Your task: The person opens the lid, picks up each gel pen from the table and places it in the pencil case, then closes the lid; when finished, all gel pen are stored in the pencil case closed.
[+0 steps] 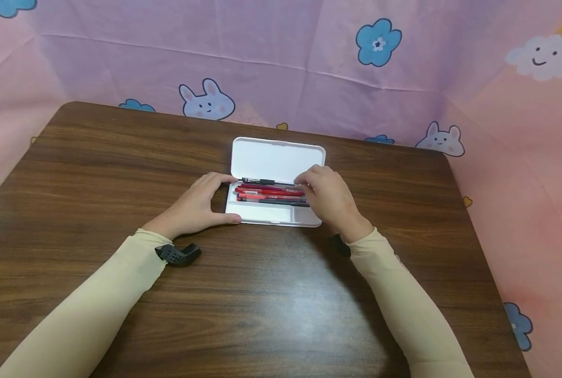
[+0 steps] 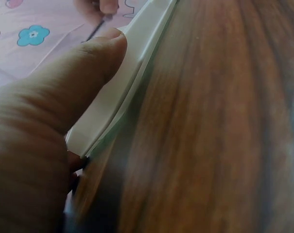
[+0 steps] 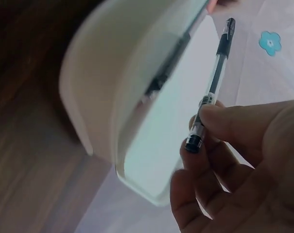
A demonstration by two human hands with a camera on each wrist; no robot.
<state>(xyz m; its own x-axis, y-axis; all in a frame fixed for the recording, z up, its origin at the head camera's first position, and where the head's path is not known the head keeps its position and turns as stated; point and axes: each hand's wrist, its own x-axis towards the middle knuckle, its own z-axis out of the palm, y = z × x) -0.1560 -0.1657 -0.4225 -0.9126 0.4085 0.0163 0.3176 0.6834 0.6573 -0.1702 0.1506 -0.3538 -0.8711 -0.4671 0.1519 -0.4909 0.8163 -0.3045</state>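
A white pencil case (image 1: 265,212) lies with its lid raised at the back. Several red, pink and black pens (image 1: 270,192) lie side by side in its rear compartment. My left hand (image 1: 193,207) holds the left end of the case between thumb and spread fingers, the thumb (image 2: 100,53) at the front rim. Over the right end, my right hand (image 1: 330,197) pinches a black gel pen (image 3: 216,75) near its end between thumb and fingers. That pen (image 1: 261,181) runs along the hinge side, above the other pens. The case's right end is partly hidden by the right hand.
The brown wooden table (image 1: 243,304) extends around the case on every side. Behind it and to the right hangs a pink and purple cloth (image 1: 281,63) with rabbits and flowers. Each wrist wears a black strap device (image 1: 178,254).
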